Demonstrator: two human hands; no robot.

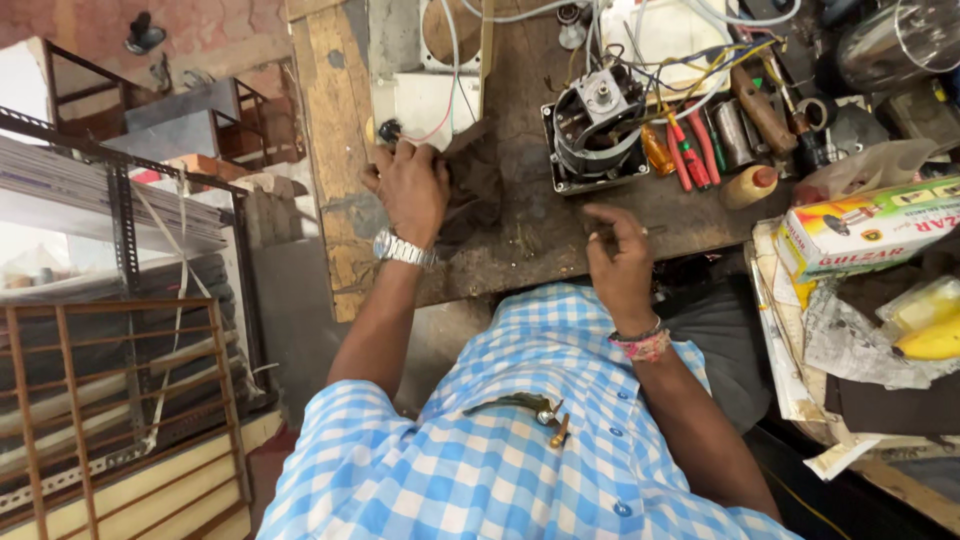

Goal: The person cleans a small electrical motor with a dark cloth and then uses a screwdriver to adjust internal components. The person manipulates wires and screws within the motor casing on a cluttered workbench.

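My left hand (410,190), with a metal watch on the wrist, presses down on a dark brown cloth (478,185) on the wooden workbench (335,120), fingers curled over its edge. Just beyond it lies a white appliance housing (425,105) with a black knob. My right hand (620,262), with a woven band on the wrist, is closed near the bench's front edge and pinches a small thin metal part (598,237). An open electric motor (600,125) with copper windings and loose wires stands just beyond my right hand.
Red-handled screwdrivers (692,150), a wooden-handled tool and a small yellow bottle (750,186) lie right of the motor. A printed cardboard box (870,228) and papers sit at the right, with a steel pot (900,40) behind them. A metal rack (120,330) stands at the left.
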